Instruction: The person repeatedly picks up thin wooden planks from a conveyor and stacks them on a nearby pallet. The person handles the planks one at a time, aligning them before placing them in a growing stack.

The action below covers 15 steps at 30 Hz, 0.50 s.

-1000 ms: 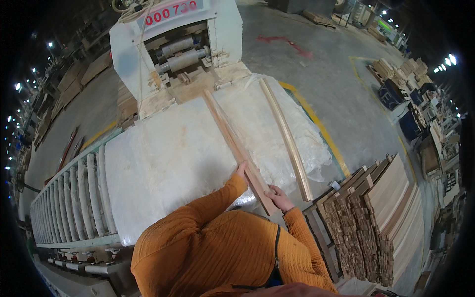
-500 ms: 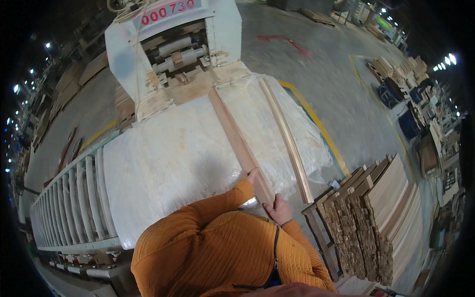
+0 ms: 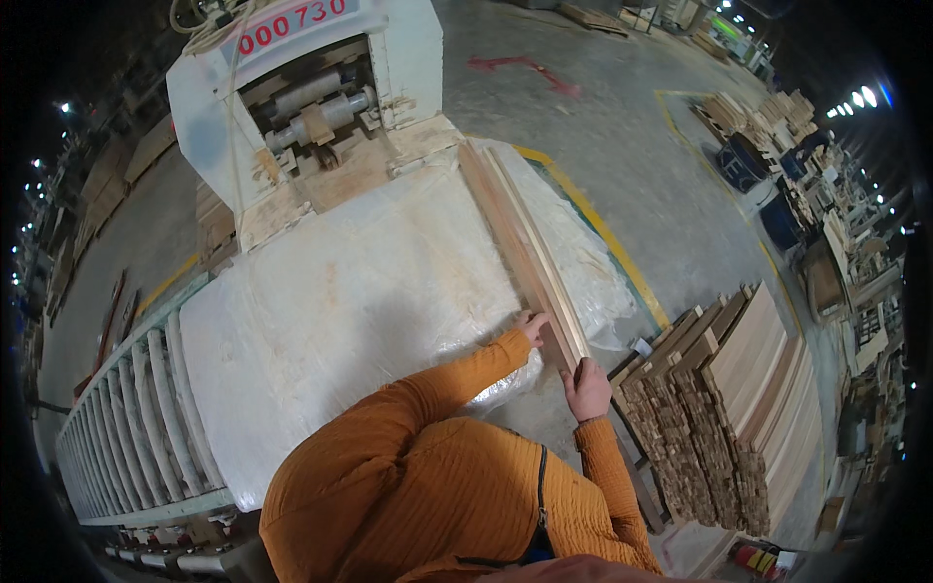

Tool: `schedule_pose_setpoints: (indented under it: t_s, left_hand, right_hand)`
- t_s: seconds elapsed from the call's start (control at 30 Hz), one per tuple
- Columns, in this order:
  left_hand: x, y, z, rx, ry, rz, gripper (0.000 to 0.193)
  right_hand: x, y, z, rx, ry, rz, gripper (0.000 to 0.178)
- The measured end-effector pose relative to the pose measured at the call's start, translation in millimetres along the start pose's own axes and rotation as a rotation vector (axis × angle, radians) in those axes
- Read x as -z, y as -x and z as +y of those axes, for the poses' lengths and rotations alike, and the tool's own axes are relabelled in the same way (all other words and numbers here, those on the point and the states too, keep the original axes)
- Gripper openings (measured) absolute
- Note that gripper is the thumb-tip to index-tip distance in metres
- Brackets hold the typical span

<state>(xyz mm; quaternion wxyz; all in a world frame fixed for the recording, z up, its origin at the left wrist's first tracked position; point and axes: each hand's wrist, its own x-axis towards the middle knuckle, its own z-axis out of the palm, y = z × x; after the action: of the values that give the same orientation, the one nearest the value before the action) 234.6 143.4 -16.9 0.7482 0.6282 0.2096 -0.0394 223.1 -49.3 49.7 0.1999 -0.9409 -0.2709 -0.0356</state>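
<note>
Two long, narrow wooden boards lie side by side on the right part of a plastic-covered work surface [image 3: 369, 262]. One is a reddish-brown board [image 3: 505, 233]; the other, along its right side, is a paler wooden strip [image 3: 546, 255]. My left hand [image 3: 532, 328] holds the brown board's left edge near its close end, fingers over the top. At the near ends of both pieces, my right hand [image 3: 588, 391] is closed, with its thumb and fingers at the corner. Whether it grips only the brown board or both is hard to see.
A white machine with rollers [image 3: 326, 121] stands beyond the surface. To the left runs a roller conveyor [image 3: 146, 408]. A tall stack of wooden boards [image 3: 719, 428] sits at my right. Yellow floor lines [image 3: 603, 228] pass behind, with dark round bins [image 3: 743, 163] farther off.
Both hands have shifted the brown board to the right, and it now lies against the paler strip instead of apart from it. The view has turned slightly.
</note>
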Motion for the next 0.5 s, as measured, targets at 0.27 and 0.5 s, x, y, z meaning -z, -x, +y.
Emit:
schedule_pose_setpoints:
  t_s: [0.27,0.5]
  left_hand:
    - [141.1,-2.3,-5.9,0.362,0.736,0.268,0.025]
    - [303.2,14.0,45.3,0.059,0.921,0.716,0.020]
  right_hand:
    - [-29.6,-4.1,10.1,-0.074,0.196,0.040,0.038]
    - [-33.6,-4.5,6.4,-0.131,0.194,0.041,0.054]
